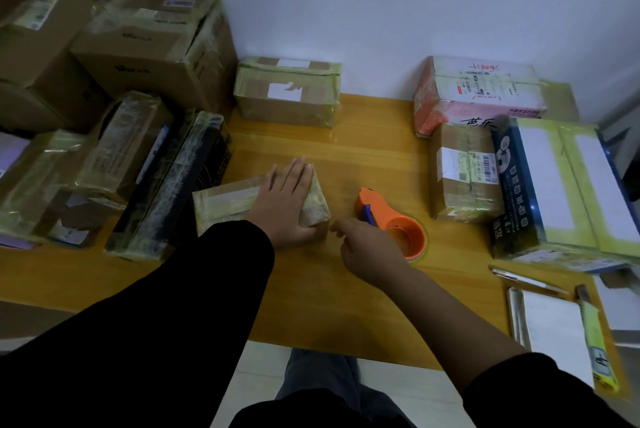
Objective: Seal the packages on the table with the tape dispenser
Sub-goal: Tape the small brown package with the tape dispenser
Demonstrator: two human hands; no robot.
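Note:
A small brown package [225, 202] wrapped in yellowish tape lies in the middle of the wooden table [363, 150]. My left hand [284, 202] lies flat on its right half, fingers straight, pressing it down. The orange tape dispenser [398, 223] with a blue blade part lies on the table just right of the package. My right hand [367, 247] hovers in front of the dispenser's left side with its fingers curled and fingertips close together, pointing at the package's near right corner. Whether it pinches any tape is not visible.
Taped cardboard boxes [145, 46] pile up at the left and back left; one box [287, 91] stands at the back centre. More parcels [464, 171] and a blue-and-white box [561, 185] crowd the right. A pen [523, 278], a notebook [550, 330] and a yellow utility knife [595, 337] lie near right.

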